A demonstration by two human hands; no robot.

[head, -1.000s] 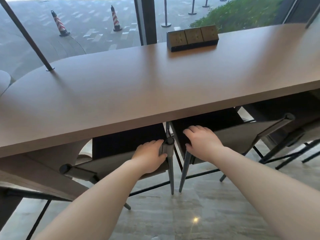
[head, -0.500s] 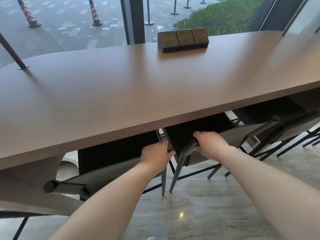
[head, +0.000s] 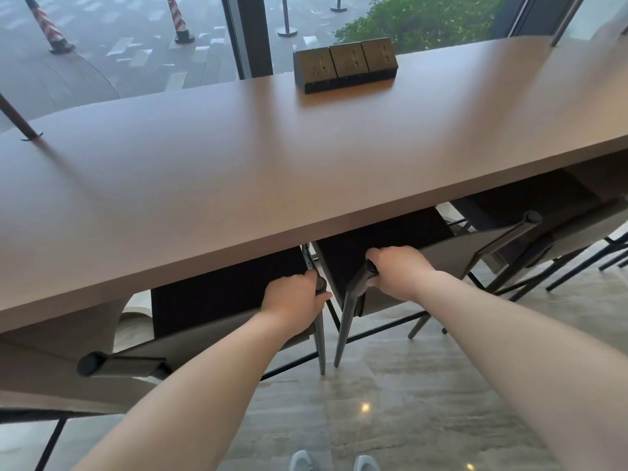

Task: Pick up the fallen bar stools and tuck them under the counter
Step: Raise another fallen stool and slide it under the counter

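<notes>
While both arms reach forward under the near edge of the brown table [head: 238, 158], each hand has hold of a different bar stool. The left hand [head: 294, 297] is curled round the dark top corner post of the left bar stool [head: 217, 300], its fingers wrapped over the post and the thumb on the near side. The right hand [head: 396, 271] grips the upper end of the slanted dark frame tube of the right bar stool [head: 390, 236], fingers folded over it. Both stools stand upright on the pale stone floor [head: 390, 385], their black seats partly under the tabletop and their nearest legs almost touching between the two hands. A third stool [head: 543, 219] stands farther right, also partly under the table. On the far side of the tabletop sits a dark socket block [head: 345, 68] with three outlets. Two light shoes [head: 334, 462] show at the bottom edge.
</notes>
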